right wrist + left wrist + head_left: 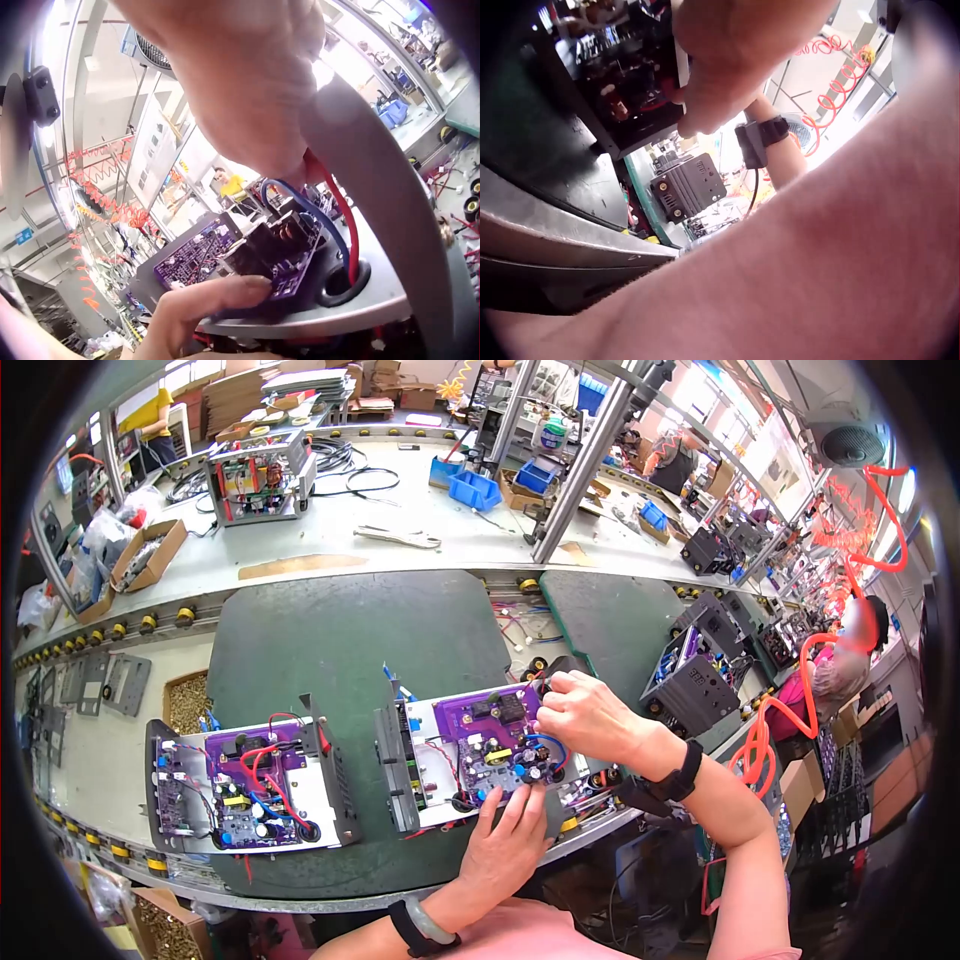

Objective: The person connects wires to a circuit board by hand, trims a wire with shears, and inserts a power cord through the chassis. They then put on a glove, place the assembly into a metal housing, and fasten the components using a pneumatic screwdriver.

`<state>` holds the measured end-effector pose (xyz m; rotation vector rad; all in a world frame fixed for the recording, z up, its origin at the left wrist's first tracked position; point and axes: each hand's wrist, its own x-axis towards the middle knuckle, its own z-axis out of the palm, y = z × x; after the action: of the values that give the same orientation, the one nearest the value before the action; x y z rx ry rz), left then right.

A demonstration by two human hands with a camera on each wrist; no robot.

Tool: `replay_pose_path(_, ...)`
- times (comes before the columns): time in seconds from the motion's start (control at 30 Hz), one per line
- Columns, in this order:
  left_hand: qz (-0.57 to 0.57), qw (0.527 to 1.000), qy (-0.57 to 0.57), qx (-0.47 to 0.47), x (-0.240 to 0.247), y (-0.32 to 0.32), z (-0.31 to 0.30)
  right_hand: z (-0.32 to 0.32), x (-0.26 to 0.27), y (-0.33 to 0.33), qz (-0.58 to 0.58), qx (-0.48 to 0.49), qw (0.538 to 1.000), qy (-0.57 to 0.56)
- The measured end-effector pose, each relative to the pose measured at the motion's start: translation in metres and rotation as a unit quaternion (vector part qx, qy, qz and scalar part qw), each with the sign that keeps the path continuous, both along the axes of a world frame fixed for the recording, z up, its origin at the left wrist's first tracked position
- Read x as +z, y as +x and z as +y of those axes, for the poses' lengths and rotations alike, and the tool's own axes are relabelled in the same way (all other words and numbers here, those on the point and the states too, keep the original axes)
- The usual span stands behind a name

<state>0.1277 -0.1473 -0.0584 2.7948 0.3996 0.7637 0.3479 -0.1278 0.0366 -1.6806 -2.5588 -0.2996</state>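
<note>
Before me, an open device chassis [430, 745] lies on the green mat, a purple circuit board [490, 750] inside. My left hand [508, 840] rests on its near side, fingers extended; one fingertip [251, 291] touches the board's edge in the right wrist view. My right hand [590, 720] is curled at the chassis's right end and pinches a red wire [346, 217], whose tip is hidden in the fingers. Beside it, a blue wire [307, 202] rises from the same black grommet [346, 285] and bends over toward the board.
A second open chassis [250, 785] with red wires stands to the left. Grey casings [695, 670] stand at right. Behind the mat [350, 620] are a metal-framed unit [262, 478] and blue bins [475, 490]. A box of small brass-coloured parts [187, 703] sits at left.
</note>
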Motion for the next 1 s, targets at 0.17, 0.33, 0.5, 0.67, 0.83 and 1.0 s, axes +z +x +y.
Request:
replay_pose_path(0.17, -0.005, 0.997, 0.08, 0.024, -0.012, 0.002, 0.002, 0.001, 0.005, -0.001, 0.004, 0.018, 1.0, -0.018)
replay_pose_path(0.33, -0.011, 0.994, 0.103, 0.033, -0.015, 0.002, 0.002, 0.001, 0.007, -0.005, -0.024, -0.018, 0.997, -0.065)
replay_pose_path(0.5, -0.018, 0.992, 0.118, 0.044, -0.02, 0.002, 0.003, 0.003, 0.014, -0.009, -0.047, -0.018, 0.997, -0.055)
replay_pose_path(0.67, -0.023, 0.991, 0.121, 0.051, -0.02, 0.004, 0.001, 0.001, 0.016, -0.009, -0.053, -0.017, 0.996, -0.064)
replay_pose_path(0.83, -0.017, 0.992, 0.118, 0.045, -0.018, 0.001, 0.004, 0.007, 0.007, -0.003, -0.061, 0.017, 0.994, -0.09)
replay_pose_path(1.0, -0.007, 0.99, 0.13, 0.062, -0.025, 0.003, 0.001, 0.003, 0.016, -0.011, -0.057, -0.012, 0.995, -0.075)
